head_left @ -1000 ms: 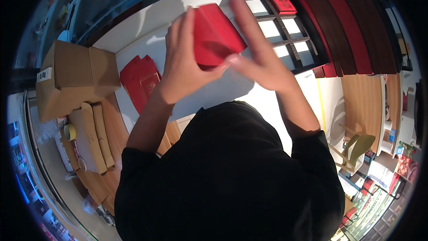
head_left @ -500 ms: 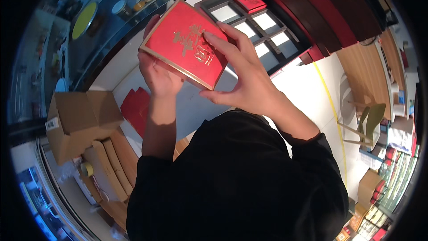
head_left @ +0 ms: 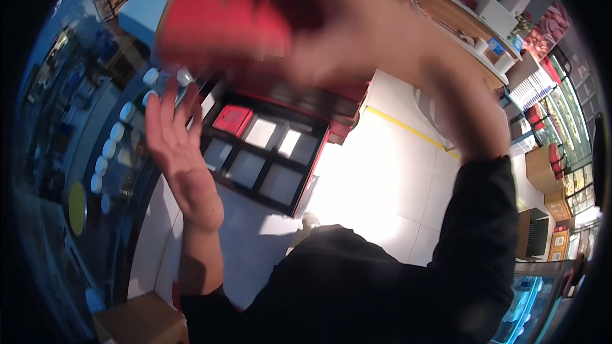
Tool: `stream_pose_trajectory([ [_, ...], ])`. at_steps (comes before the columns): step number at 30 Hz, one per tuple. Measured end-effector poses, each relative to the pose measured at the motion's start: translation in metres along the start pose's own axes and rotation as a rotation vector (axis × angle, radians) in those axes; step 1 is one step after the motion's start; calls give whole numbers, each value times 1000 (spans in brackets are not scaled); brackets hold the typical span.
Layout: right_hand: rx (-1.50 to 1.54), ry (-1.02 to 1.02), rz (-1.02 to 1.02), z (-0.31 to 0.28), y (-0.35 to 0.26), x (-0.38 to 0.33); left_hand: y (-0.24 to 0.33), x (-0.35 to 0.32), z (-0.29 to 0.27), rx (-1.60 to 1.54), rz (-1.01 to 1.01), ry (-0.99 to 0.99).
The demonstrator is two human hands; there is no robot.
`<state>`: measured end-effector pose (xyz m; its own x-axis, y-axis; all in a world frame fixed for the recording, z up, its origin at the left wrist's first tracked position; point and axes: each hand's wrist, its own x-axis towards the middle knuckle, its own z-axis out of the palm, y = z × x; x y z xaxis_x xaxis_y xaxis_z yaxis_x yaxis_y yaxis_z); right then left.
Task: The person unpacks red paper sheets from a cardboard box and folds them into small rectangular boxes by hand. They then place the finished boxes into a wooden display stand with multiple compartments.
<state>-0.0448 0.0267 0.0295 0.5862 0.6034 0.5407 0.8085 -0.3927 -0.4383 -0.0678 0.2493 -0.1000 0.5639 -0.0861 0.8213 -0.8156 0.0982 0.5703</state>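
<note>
A red box (head_left: 213, 22) with gold edging, smeared by motion, is held up high at the upper left of the head view. My right hand (head_left: 357, 35) grips it from its right side; the fingers are blurred. Below the box, apart from it, my left hand (head_left: 182, 153) is open and holds nothing, fingers stretched upward. Between my arms lies a black divided gift case (head_left: 261, 165) with pale-bottomed compartments. A small red box (head_left: 231, 120) fills its far-left compartment.
Jars with white lids (head_left: 118, 132) line the glass counter on the left. A cardboard box (head_left: 143, 320) stands at lower left. Right of the case, a yellow line (head_left: 408, 127) crosses the pale tiled floor. A wooden counter (head_left: 456, 41) stands beyond.
My right hand has lifted the red box up and away. My left hand has let go of it and opened. The view has shifted, and the divided case appears nearer.
</note>
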Motion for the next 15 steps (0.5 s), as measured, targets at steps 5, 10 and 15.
stream_pose_trajectory([
  [5, -455, -179, 484, -154, 112, 47, -56, 51, 60, 548, 146, -343],
  [10, -448, -628, 760, -156, 206, 55, -100, 87, 94, 793, 259, -382],
  [15, -576, -733, 923, -139, 206, 55, -120, 93, 100, 818, 248, -361],
])
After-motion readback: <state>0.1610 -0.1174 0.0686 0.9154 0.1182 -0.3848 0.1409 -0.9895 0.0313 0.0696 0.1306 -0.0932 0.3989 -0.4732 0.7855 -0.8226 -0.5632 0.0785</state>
